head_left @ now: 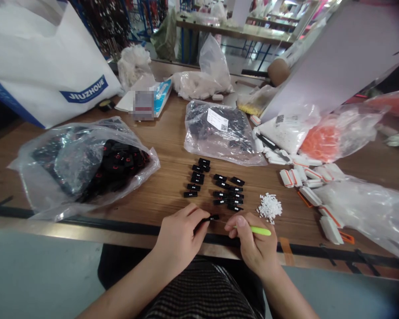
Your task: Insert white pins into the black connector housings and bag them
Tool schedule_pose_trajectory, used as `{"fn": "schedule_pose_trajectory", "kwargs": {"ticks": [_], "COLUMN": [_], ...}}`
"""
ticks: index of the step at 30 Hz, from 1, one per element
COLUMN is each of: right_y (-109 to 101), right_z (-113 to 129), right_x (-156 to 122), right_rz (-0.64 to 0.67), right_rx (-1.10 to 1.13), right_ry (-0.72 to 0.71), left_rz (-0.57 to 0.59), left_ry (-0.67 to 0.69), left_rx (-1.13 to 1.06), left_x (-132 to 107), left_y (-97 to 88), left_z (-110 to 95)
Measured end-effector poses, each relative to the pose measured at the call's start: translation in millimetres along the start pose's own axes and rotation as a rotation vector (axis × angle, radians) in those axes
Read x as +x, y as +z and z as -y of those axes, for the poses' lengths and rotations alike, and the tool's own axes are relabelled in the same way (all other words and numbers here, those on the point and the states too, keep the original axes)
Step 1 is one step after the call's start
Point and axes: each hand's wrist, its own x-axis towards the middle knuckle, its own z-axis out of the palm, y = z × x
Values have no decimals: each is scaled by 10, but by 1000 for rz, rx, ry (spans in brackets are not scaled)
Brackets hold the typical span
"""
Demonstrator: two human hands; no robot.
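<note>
While one open bag (75, 157) of black parts (121, 161) lies at ten o'clock on the worktop (164, 133), the fingers of the left hand (181, 230) pinch a single black piece (214, 217), its end jutting toward three o'clock. Two clusters of black pieces (197, 178), packed too closely for a sure count, sit at those fingers' twelve and one. Fingers of the right hand (257, 246) curl around one lime-green tool (261, 231), one heap of white bits (269, 207) at their two o'clock.

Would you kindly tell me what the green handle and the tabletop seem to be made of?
Green handle: probably smooth plastic, going by its bright, even color. Tabletop: wood or wood-look laminate, low-sheen; its streaked brown grain fits either.
</note>
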Motion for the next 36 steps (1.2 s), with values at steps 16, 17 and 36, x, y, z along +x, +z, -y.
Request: {"fn": "schedule_pose_trajectory", "kwargs": {"ticks": [16,17,36], "right_y": [8,8,-4], "right_z": [-31,-32,-91], "right_x": [-33,-33,-55], "right_rz": [-4,-9,-176], "right_rx": [40,49,244], "right_ry": [3,1,104], "left_rz": [6,10,-11], "left_ry": [-2,-7,-7], "left_rx": [-7,-8,49], "left_x": [7,6,-18], "left_y": [-13,-15,-66], "left_z": [-3,-4,63]}}
